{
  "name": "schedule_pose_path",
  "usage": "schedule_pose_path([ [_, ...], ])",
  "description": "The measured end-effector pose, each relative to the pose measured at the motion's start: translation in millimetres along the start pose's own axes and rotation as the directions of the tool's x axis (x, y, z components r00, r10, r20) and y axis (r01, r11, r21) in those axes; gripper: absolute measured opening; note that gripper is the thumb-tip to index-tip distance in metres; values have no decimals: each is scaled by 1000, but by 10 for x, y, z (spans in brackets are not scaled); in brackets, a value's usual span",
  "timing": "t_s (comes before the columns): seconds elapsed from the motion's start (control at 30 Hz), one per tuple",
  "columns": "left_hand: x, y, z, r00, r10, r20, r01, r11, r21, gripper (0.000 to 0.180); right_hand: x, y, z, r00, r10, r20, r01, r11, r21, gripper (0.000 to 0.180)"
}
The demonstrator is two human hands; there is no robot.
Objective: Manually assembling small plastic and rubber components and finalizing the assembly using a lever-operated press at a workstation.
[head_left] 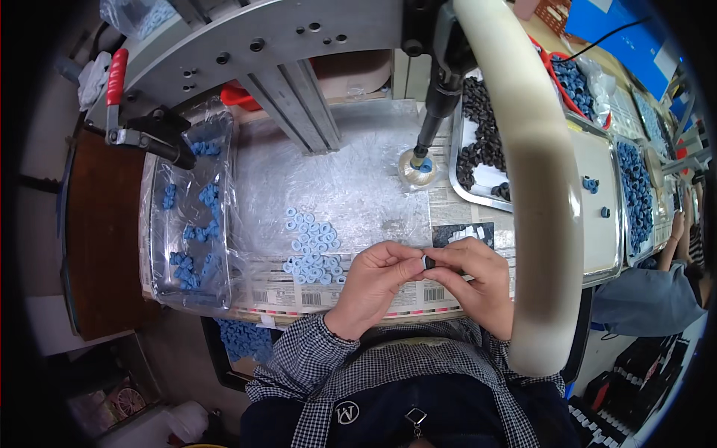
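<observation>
Both hands meet over the front edge of the table, fingers pinched round one small black part with a light-blue rim (427, 262). My left hand (379, 282) grips it from the left between thumb and forefinger. From the other side my right hand (476, 278) closes thumb and fingertips on the black end. Fingers hide most of the part. Left of my left hand lies a loose pile of light-blue rings (314, 243). Beyond the hands, a round metal holder (417, 169) carries a blue piece under a black press rod (438, 112).
A thick pale curved tube (541, 194) arches close by my right hand. Behind it is a metal tray (485, 196) of black parts. Left stands a plastic-lined tray (168, 246) with blue clusters, below a red-handled clamp (116, 78). Another person's arm (676, 231) shows far right.
</observation>
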State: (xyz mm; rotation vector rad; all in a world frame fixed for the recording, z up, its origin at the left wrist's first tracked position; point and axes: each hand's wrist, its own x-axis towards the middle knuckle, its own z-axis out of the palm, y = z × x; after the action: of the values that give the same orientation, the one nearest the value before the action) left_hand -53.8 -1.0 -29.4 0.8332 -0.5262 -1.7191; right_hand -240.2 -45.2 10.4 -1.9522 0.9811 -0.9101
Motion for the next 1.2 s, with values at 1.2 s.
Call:
schedule_pose_path([
  [1.2, -354, 2167, -1746, 660, 751, -10, 13, 2, 1000, 34, -59, 109, -410, 986, 51, -157, -80, 980, -184, 27],
])
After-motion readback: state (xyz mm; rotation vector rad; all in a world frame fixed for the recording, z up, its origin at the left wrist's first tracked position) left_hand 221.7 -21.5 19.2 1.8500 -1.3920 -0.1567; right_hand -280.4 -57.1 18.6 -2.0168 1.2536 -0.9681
